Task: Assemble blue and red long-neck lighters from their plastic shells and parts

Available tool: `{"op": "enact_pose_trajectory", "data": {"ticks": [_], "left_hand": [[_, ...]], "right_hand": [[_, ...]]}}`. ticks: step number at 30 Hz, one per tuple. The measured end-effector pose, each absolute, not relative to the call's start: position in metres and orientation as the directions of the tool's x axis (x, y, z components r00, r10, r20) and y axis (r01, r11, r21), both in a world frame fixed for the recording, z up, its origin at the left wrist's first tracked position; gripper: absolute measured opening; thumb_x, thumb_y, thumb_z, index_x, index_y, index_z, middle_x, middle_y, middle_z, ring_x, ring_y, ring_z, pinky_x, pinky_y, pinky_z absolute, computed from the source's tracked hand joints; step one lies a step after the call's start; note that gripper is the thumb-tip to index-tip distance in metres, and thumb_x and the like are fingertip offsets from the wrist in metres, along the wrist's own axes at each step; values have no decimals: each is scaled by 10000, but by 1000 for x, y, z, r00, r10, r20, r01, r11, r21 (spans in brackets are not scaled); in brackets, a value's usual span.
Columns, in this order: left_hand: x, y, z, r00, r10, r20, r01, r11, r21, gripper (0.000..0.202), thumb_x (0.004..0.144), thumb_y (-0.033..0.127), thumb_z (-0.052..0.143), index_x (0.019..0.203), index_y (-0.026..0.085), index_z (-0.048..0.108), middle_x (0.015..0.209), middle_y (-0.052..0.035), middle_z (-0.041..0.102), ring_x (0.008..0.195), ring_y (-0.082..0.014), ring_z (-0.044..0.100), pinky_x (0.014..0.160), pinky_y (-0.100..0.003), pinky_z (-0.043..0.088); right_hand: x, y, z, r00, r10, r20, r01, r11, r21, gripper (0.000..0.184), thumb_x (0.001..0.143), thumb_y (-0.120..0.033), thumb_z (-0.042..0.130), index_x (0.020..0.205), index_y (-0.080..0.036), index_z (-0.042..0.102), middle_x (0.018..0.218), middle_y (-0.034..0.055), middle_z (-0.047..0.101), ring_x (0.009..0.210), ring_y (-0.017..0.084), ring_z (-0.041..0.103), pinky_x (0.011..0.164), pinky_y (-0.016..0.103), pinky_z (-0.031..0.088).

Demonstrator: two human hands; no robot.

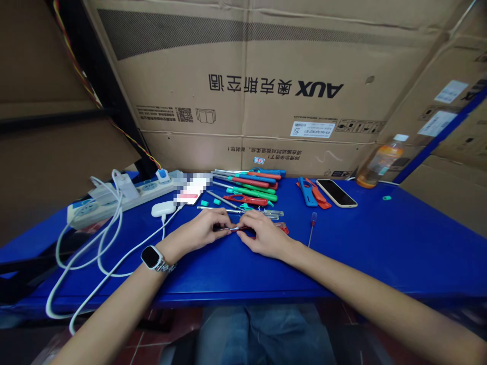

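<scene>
stick lighters (pixel 245 181) crowd the blue worktop (pixel 361 243) just beyond the left hand (pixel 216 225) and right hand (pixel 261 233); a red-handled screwdriver (pixel 313 219) lies near the right one, a white power strip (pixel 150 186) off to the left. each grip is pinched on a slim piece (pixel 233 229) between the hands (partly hidden), its long axis running left to right.

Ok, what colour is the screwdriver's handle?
The screwdriver's handle is red; the head view shows it best.
</scene>
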State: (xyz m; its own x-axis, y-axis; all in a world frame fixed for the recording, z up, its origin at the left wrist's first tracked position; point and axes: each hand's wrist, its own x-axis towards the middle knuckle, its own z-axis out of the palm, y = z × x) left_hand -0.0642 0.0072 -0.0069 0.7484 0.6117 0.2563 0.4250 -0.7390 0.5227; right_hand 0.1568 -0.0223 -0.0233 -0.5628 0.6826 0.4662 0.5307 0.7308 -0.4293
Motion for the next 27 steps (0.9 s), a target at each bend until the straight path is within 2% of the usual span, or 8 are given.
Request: {"op": "enact_pose_trajectory", "data": {"ticks": [8,13,21,27], "left_hand": [[-65,7,-5,774,572,272,440,-794,419,184,921,205,580,846,166,744,897,-62,655,795,-167,640,761,-279,488],[-63,0,-2,777,575,256,485,-806,339,218,934,204,543,836,170,735,905,-63,637,795,-171,632,763,-281,479],[-59,-4,0,750,616,241,488,-761,427,158,938,215,511,856,172,639,887,-32,559,757,-152,569,719,-270,448],[-60,1,-4,739,635,225,479,-730,487,190,944,260,523,842,168,654,865,-31,555,722,-143,556,704,-271,444]], "right_hand": [[157,-21,-28,-591,651,475,524,758,-388,59,900,-186,578,872,-179,629,919,65,636,882,198,572,843,351,481],[157,-22,-26,-573,673,468,530,740,-414,42,885,-170,595,867,-183,630,900,59,634,874,198,578,829,351,486],[156,-22,-25,-562,683,467,519,731,-443,42,861,-147,611,846,-182,629,888,56,629,848,188,580,813,338,483],[157,-22,-25,-560,679,474,505,734,-455,50,872,-159,609,842,-174,646,894,62,640,857,190,588,818,343,486]]}}
